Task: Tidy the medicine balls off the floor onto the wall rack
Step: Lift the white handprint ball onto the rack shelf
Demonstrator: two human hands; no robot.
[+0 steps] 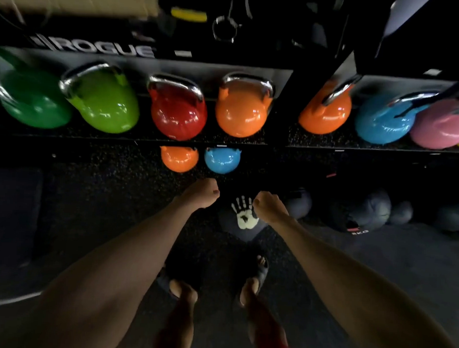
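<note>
Across the upper half of the frame runs a black metal rack shelf [255,71], and its row of glossy steel-handled kettlebells begins at the left with a dark green kettlebell [32,102] and a lime green kettlebell [104,106]. Next come a red kettlebell [178,115] and an orange kettlebell [241,113]. Just below the shelf edge, a small orange kettlebell [179,159] and a small blue kettlebell [222,160] sit side by side.

Below these, in mid-frame, the left hand [199,193] reaches down with its fingers curled under, close to the upper left edge of the dark medicine ball with a white handprint mark [243,227]. That ball lies on the black speckled rubber floor [102,193], between the two hands and above the person's feet in dark slides [255,276]. The right hand [269,206], fingers also curled, overlaps the ball's upper right edge. The dim light hides whether either hand actually grasps it.

Further right, more dark medicine balls [372,210] lie on the floor under the shelf, below a blue kettlebell [382,123] and a pink kettlebell [441,126].
</note>
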